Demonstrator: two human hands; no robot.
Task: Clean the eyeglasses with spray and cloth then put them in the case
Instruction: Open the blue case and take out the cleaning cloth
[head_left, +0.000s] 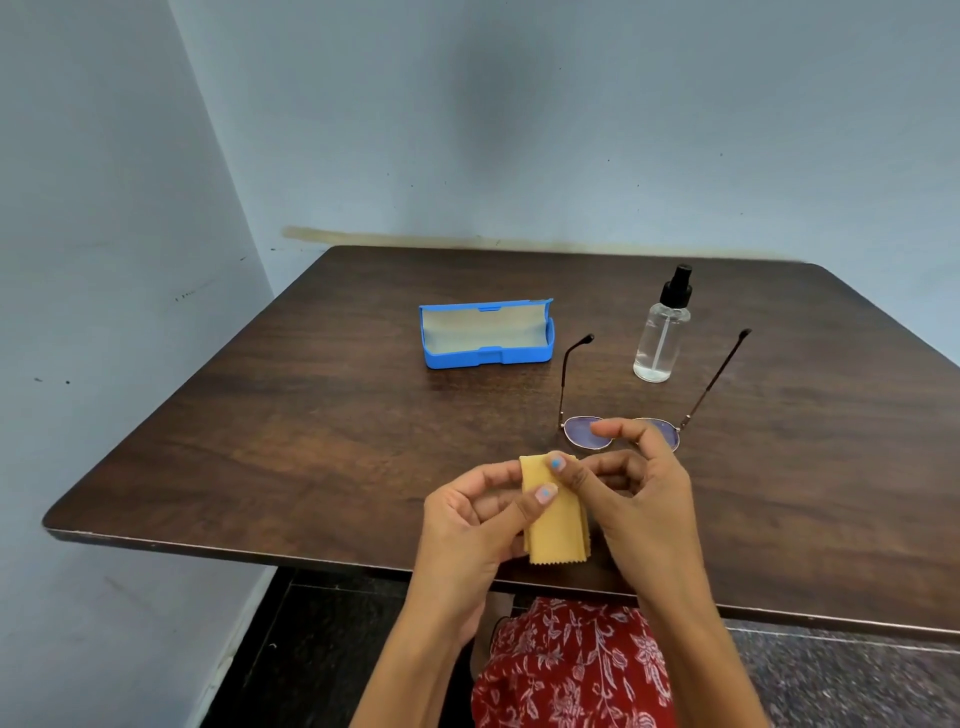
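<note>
The dark wood-grain worktop (311, 441) with rounded corners stands against a pale blue wall (519, 130); no brand, label or writing can be read on anything here. Taking the eyeglasses as the landmark: the blue case (487, 335) lies beyond them and to their left, lid open, showing a pale lining. The left hand (467, 525) and right hand (641, 499) are on the near side of the eyeglasses, above the worktop's front edge. Both hold the folded tan cloth (557, 525), whose lower edge is cut in a zigzag: the left thumb presses it against curled fingers, and the right thumb and finger pinch its top corner, with the right forefinger raised in front of the lenses. The clear spray bottle (658, 338), with a black pump top and a dip tube showing inside, stands upright just beyond the eyeglasses, between their two arms. The eyeglasses (587, 431) themselves rest on the worktop, thin metal frame, bluish-tinted lenses facing the person, arms unfolded and pointing away towards the wall.
</note>
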